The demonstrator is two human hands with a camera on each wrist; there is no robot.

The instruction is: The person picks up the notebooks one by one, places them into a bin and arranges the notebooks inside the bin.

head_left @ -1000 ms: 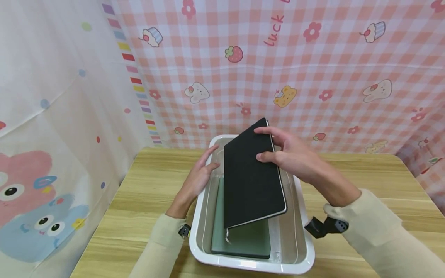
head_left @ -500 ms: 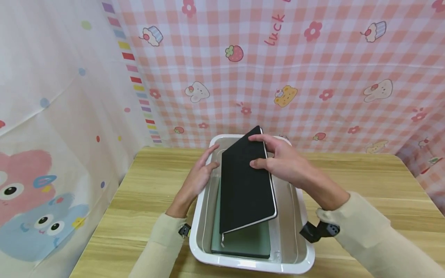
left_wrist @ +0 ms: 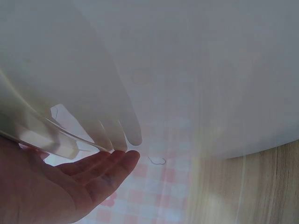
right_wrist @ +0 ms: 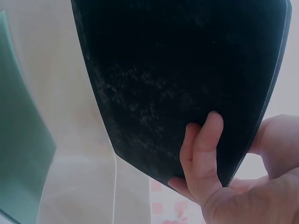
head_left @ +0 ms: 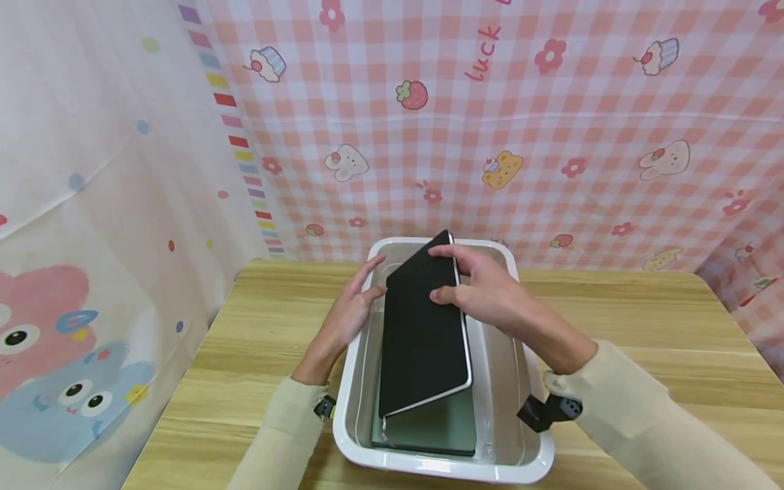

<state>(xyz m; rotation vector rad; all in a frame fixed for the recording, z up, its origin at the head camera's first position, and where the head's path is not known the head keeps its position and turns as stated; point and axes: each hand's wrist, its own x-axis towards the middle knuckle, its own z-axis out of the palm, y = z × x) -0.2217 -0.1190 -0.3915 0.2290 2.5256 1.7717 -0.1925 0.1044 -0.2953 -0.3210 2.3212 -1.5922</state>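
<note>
My right hand [head_left: 490, 289] pinches a black hardcover notebook [head_left: 422, 340] by its right edge, thumb on the near cover and other fingers behind, as the right wrist view shows. The notebook is tilted, left edge lower, inside a white plastic bin [head_left: 441, 466]. A pale ribbon bookmark [head_left: 384, 427] hangs from its lower end. Beneath it a dark green notebook [head_left: 436, 432] lies flat on the bin's floor, partly covered. My left hand [head_left: 348, 314] holds the bin's left rim, thumb inside; in the left wrist view, its fingers [left_wrist: 114, 175] touch the outer wall.
The bin stands on a wood-grain table [head_left: 618, 327]. Behind the table hangs a pink checked cloth [head_left: 588, 109], and a white cartoon-print cloth [head_left: 110, 224] hangs at the left. Inside the bin, a bare strip of floor runs along the right side.
My right hand has brought the black notebook down and left, deeper into the bin and over the green one. My left hand stays on the rim.
</note>
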